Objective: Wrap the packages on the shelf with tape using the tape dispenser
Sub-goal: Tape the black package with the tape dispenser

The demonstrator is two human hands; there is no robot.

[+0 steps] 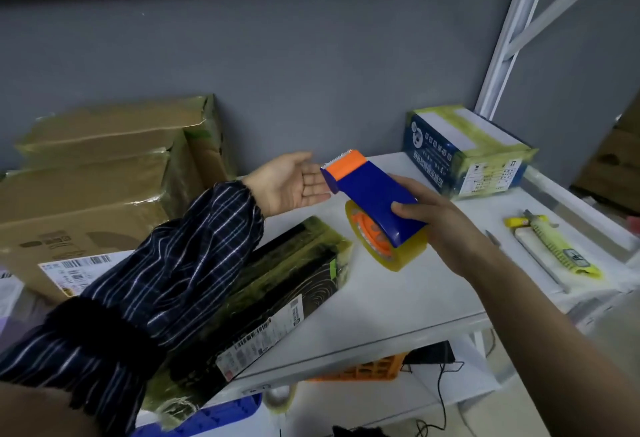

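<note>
My right hand (440, 225) grips a blue and orange tape dispenser (372, 199) with a roll of clear yellowish tape, held above the white shelf (398, 298). The toothed orange cutter end points toward my left hand (294, 182), which is held palm up with straight fingers just left of it; the fingertips nearly meet the cutter. Under my left forearm in a striped sleeve lies a black package (277, 294) wrapped in tape. A blue and white box (467, 152), taped over, stands at the back right. Taped cardboard boxes (104, 166) are stacked at the left.
A yellow utility knife (557, 246) and a white strip lie on the shelf's right part. A white metal upright (502, 45) rises at the right. Below the shelf sit an orange basket (367, 369), a blue bin (221, 416), a tape roll and black cables.
</note>
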